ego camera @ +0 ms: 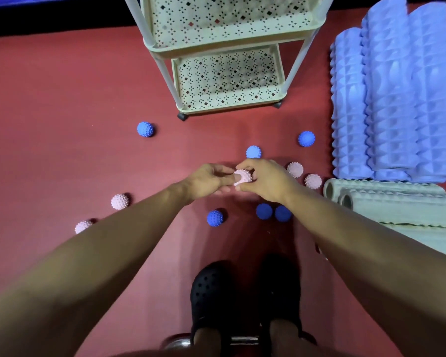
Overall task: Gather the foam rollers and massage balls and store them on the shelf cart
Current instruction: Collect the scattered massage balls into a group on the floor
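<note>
Both my hands meet over the red floor in front of the shelf cart (224,47). My left hand (206,180) and my right hand (267,180) are closed together around one pink spiky massage ball (243,176). Several blue spiky balls lie around, one at the left (145,129), one just beyond my hands (253,152), one at the right (306,138). Several pink balls lie loose too, two by my right wrist (295,169) (313,181) and two at the left (119,201). Purple foam rollers (392,99) lie side by side at the right.
The cream cart has perforated trays (229,81) with nothing in them and small black wheels (182,117). Pale green rollers (397,202) lie at the lower right. My black clogs (211,292) stand below my arms. A dark wall edge (49,19) runs along the top.
</note>
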Demonstrator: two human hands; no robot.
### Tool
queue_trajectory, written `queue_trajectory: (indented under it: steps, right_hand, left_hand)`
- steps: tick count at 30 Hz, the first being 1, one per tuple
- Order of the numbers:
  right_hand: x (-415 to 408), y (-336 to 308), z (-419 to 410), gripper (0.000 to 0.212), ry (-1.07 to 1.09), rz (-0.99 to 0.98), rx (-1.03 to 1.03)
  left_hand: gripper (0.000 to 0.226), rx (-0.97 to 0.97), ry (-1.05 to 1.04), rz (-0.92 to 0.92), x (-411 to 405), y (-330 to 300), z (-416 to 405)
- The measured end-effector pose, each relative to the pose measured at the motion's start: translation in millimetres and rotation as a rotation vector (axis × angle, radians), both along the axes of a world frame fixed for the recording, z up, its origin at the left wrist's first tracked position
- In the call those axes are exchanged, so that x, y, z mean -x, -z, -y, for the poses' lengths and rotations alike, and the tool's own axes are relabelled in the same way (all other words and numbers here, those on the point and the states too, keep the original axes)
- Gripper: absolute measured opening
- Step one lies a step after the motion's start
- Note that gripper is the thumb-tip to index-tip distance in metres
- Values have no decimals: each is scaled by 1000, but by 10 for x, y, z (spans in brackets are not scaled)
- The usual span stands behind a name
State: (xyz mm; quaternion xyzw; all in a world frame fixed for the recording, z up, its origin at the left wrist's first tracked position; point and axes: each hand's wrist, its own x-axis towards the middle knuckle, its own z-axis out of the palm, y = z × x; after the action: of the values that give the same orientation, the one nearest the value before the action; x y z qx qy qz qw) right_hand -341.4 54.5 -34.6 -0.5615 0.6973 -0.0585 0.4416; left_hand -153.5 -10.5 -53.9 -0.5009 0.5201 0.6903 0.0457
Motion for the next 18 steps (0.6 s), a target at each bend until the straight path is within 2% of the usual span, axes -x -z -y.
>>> queue_trajectory:
  steps: [3,8,13,18]
  right_hand:
    - [-24,265,-34,53,32,-125,9]
    - [-150,697,-89,44,-8,-213,22]
    - [-183,1035,-187,47,-129,-378,75]
    - [-172,1160,-242,51,-147,-397,100]
  left_hand:
    - [37,104,-26,69,-74,257,14]
    - [14,298,-197,146,-312,577,-49]
    - [22,468,-160,273,-668,923,-228]
    - [42,860,-43,601,-1304,991,-314]
